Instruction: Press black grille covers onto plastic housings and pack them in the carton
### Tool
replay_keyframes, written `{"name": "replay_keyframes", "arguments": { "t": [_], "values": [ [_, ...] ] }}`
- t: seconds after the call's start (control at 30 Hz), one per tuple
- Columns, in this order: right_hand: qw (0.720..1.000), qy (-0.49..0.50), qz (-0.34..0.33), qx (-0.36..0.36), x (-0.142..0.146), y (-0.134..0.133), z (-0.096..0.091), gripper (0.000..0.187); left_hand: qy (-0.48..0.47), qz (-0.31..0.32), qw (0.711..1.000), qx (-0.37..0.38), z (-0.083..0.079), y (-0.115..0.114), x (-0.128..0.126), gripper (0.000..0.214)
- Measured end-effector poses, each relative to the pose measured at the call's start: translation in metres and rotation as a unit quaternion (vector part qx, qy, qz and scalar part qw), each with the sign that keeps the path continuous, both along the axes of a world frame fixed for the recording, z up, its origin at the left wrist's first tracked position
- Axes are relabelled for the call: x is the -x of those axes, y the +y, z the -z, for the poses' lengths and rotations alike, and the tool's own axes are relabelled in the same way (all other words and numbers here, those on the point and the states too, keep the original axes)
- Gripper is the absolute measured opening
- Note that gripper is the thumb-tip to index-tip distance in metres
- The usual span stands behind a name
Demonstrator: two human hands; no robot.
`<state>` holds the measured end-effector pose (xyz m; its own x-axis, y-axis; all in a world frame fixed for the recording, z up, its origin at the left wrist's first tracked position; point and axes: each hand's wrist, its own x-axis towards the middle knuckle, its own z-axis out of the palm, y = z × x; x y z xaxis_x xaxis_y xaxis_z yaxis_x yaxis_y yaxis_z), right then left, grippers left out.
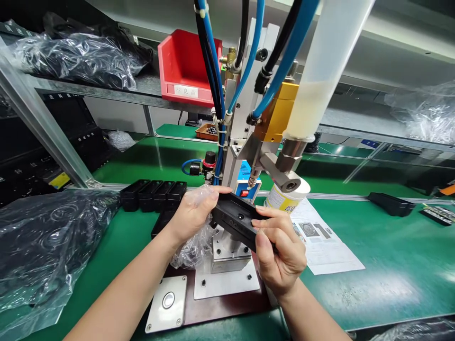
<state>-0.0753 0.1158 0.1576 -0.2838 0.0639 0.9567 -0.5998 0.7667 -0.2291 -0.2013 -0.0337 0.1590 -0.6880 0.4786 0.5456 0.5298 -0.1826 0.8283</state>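
Both hands hold one black plastic housing, tilted, just above a metal fixture block. My left hand grips its left end, with a bit of clear plastic film under the palm. My right hand pinches its right end between thumb and fingers. A dispenser nozzle hangs right above the part, fed by a white syringe barrel and blue hoses.
A row of black housings stands left of the machine. Plastic bags of black parts lie at the left. A paper sheet and a white jar sit to the right. A red bin is on the shelf.
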Motion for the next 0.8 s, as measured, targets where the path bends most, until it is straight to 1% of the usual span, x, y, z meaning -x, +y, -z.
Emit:
{"name": "replay_keyframes", "arguments": {
  "t": [0.17, 0.37, 0.6, 0.8],
  "values": [
    [1.0, 0.007, -0.002, 0.004, 0.0026, -0.0003, 0.003, 0.016, 0.034, -0.027, 0.999, -0.005, 0.0036, 0.0014, -0.0013, 0.032],
    [0.999, 0.011, -0.004, 0.036, 0.0023, -0.0054, 0.0007, 0.019, 0.055, -0.041, 0.998, -0.004, -0.0001, 0.0032, -0.0021, 0.032],
    [0.997, -0.013, -0.022, 0.07, 0.001, -0.0071, 0.0005, 0.019, 0.022, -0.049, 0.998, 0.011, -0.0027, 0.0044, -0.0028, 0.035],
    [0.998, -0.01, -0.018, 0.052, 0.0003, -0.0049, -0.0018, 0.019, -0.026, -0.04, 0.999, 0.014, -0.0047, 0.0049, -0.006, 0.042]
  ]
}}
